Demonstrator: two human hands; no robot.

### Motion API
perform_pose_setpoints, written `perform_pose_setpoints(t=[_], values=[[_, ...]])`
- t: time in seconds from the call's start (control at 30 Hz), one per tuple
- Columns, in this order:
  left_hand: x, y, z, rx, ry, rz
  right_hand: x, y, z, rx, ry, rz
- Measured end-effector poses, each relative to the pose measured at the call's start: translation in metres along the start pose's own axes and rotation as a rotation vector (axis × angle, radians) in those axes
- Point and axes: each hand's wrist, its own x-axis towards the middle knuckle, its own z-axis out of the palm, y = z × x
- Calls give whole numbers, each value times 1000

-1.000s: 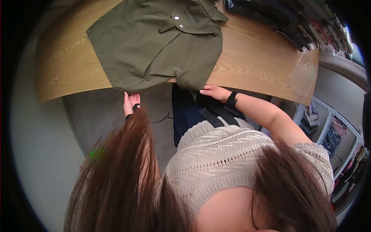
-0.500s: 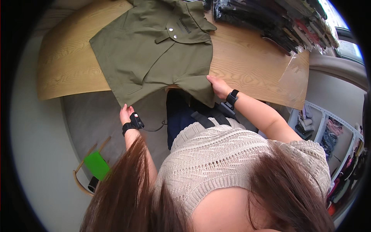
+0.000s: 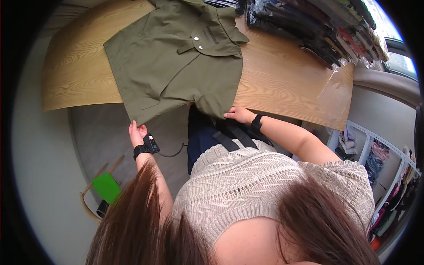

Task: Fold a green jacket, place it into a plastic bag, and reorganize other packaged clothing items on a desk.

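Observation:
An olive-green jacket (image 3: 163,66) lies spread over the wooden table, its near edge hanging past the front. Two pale snaps and a small tab show on its flap. My left hand (image 3: 138,131) pinches the jacket's near left corner, below the table edge. Fingers of my right hand (image 3: 238,114) are closed on the near right corner of the hem, just at the table's front edge. Between the two hands the hem rises in a fold near the middle. Each wrist wears a black strap, with a small device and cable at the left one.
The wooden table (image 3: 282,75) has a curved front edge. Stacked garments in clear bags (image 3: 304,31) stand at its back right. A white shelf rack (image 3: 366,145) with folded clothes is at the right. A wooden chair with a green patch (image 3: 106,187) stands on the floor at the lower left.
My right hand has moved down and left along the jacket's edge to its lower right corner. My left hand has shifted slightly left with the left corner.

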Motion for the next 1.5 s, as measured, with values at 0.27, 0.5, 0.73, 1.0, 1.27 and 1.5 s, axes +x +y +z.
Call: perform_pose_setpoints(t=[0.27, 0.5, 0.73, 1.0, 1.27, 1.5], values=[[-27, 18, 18, 205, 68, 152, -33, -39, -2, 687, 191, -241], [-44, 51, 43, 77, -98, 235, -58, -147, -27, 795, 220, -482], [10, 97, 80, 67, -140, 90, -8, -224, -53, 852, 310, -507], [91, 107, 118, 131, -171, -170, 103, -251, -71, 719, 387, -499], [46, 107, 145, 743, -314, 232, 64, -182, -31, -121, 648, -484], [21, 57, 223, 928, -835, -57, 88, -181, -2, -109, 587, -286]])
